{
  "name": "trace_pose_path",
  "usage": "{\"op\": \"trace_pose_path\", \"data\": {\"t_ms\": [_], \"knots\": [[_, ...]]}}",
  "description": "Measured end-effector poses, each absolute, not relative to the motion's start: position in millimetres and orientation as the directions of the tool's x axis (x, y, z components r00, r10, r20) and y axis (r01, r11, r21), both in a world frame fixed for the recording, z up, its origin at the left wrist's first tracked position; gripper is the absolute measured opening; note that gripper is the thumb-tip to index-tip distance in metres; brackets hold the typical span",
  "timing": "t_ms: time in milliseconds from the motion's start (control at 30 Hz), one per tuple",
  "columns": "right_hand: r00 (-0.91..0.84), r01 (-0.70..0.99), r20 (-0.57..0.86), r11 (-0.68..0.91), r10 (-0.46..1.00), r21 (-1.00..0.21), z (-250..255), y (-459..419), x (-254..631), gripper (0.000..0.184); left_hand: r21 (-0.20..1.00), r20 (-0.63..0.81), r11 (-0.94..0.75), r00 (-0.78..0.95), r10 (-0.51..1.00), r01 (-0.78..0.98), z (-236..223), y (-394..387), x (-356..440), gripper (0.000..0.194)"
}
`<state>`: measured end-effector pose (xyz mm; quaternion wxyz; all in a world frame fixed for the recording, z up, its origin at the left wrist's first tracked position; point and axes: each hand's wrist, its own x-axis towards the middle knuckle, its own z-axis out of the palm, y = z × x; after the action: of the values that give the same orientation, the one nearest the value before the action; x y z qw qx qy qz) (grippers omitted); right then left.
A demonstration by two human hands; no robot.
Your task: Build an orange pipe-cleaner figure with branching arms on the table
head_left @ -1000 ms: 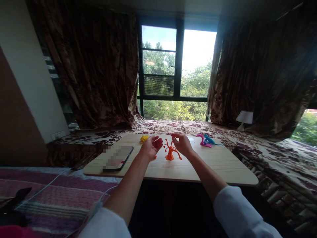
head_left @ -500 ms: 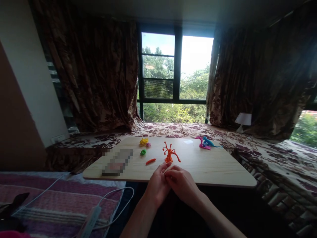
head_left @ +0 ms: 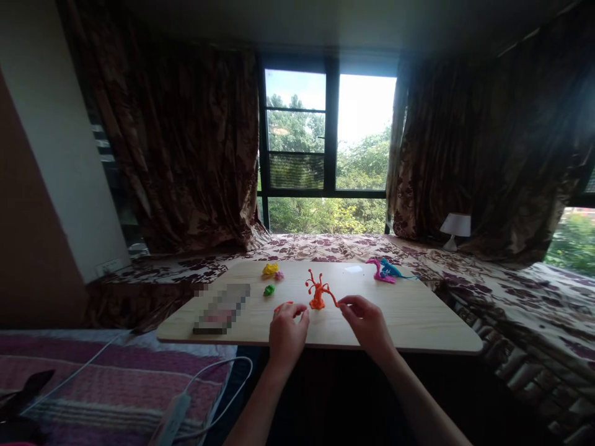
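Note:
An orange clay figure (head_left: 317, 290) with branching limbs stands mid-table on the wooden table (head_left: 418, 319). My right hand (head_left: 367, 320) is to its right, thumb and forefinger pinched at the tip of its lower right limb. My left hand (head_left: 286, 331) rests at the table's near edge. Its fingers are loosely bent and apart, with the tips at a small orange clay roll (head_left: 281, 305). A green lump (head_left: 268, 289), a yellow lump (head_left: 270, 269) and a tiny pink piece (head_left: 279, 274) lie further back left.
A phone (head_left: 222, 308) lies on the table's left part. Pink and blue clay figures (head_left: 383, 269) sit at the far right beside a small white scrap (head_left: 353, 269). A power strip and cable (head_left: 174, 416) lie on the striped bedding. A white lamp (head_left: 455, 226) stands by the curtains.
My hands came back from beside the figure, met in front of the table, then parted: the right went to the figure's limb, the left to the orange roll.

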<state>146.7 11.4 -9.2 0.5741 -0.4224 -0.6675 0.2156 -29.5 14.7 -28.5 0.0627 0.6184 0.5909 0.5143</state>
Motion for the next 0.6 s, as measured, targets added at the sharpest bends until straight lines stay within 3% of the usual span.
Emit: {"op": "trace_pose_path", "data": {"t_ms": [100, 200, 367, 600], "knots": [[0.147, 0.282, 0.515, 0.463, 0.844, -0.84, -18, 38, 168, 0.024, 0.534, 0.538, -0.15, -0.198, 0.82, 0.832, -32, 37, -24, 0.025], [0.214, 0.223, 0.461, 0.416, 0.861, -0.882, -31, 56, 182, 0.03, 0.465, 0.504, -0.063, -0.205, 0.839, 0.883, -36, 54, -13, 0.032], [0.226, 0.122, 0.384, 0.365, 0.895, -0.923, -51, 62, 186, 0.036, 0.478, 0.456, -0.006, -0.242, 0.856, 0.878, -37, 74, -1, 0.04], [0.222, 0.18, 0.405, 0.371, 0.887, -0.911, -56, 59, 185, 0.033, 0.502, 0.406, -0.004, -0.232, 0.884, 0.865, -35, 86, 0, 0.033]]}}
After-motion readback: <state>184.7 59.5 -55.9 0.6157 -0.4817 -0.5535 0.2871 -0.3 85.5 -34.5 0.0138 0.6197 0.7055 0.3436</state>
